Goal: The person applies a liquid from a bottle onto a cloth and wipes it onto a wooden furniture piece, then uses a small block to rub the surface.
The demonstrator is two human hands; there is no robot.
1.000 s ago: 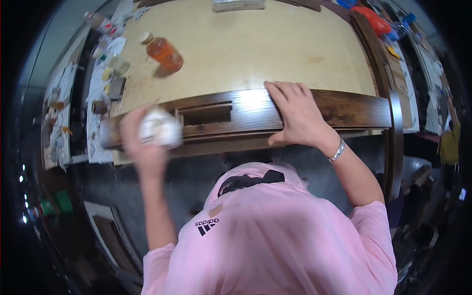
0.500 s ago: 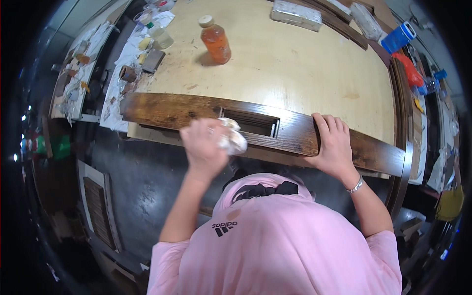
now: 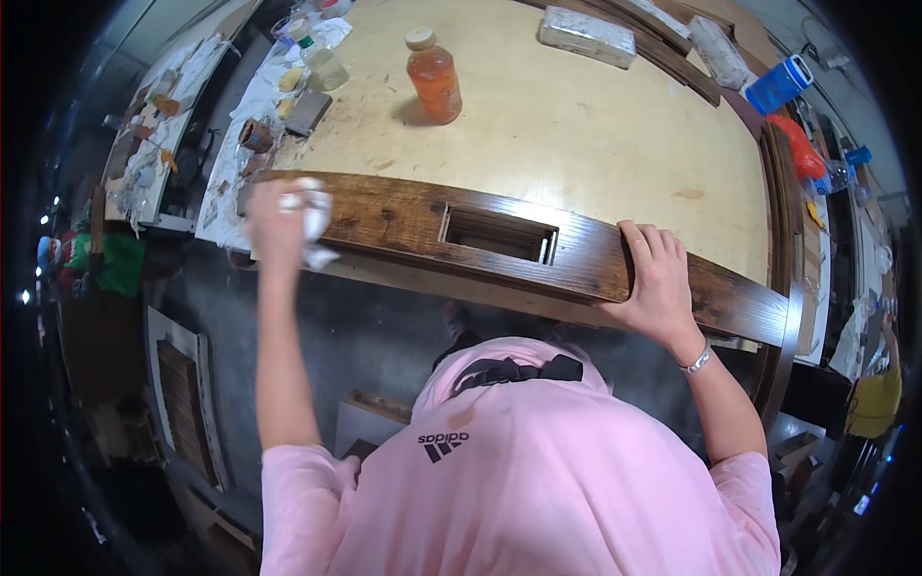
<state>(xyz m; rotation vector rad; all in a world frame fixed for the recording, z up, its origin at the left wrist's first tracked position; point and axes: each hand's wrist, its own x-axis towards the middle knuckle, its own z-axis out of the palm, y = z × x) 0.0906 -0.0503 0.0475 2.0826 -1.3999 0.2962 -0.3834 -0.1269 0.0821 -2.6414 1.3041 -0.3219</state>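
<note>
A long dark-brown wooden board (image 3: 384,216) lies across the near side of the worktable, with a rectangular cut-out in its middle. At the board's left end my left hand (image 3: 276,219), somewhat blurred, is closed on a crumpled white cloth (image 3: 315,213) pressed to the wood. My right hand (image 3: 655,278) grips the board right of the cut-out, fingers over the top and thumb at the near edge. Beyond the board stands a bottle of orange liquid (image 3: 435,79) with a pale cap.
A pale tabletop (image 3: 576,134) spreads behind the board. A grey block (image 3: 307,113), a brown jar (image 3: 255,136) and a clear bottle (image 3: 325,67) crowd the left side. Wrapped packages, such as a whitish one (image 3: 588,36), lie at the back, with a blue bottle (image 3: 779,84) farther right.
My left hand has slid the cloth leftward along the board, from beside the cut-out to the left end. The right hand keeps its hold on the board.
</note>
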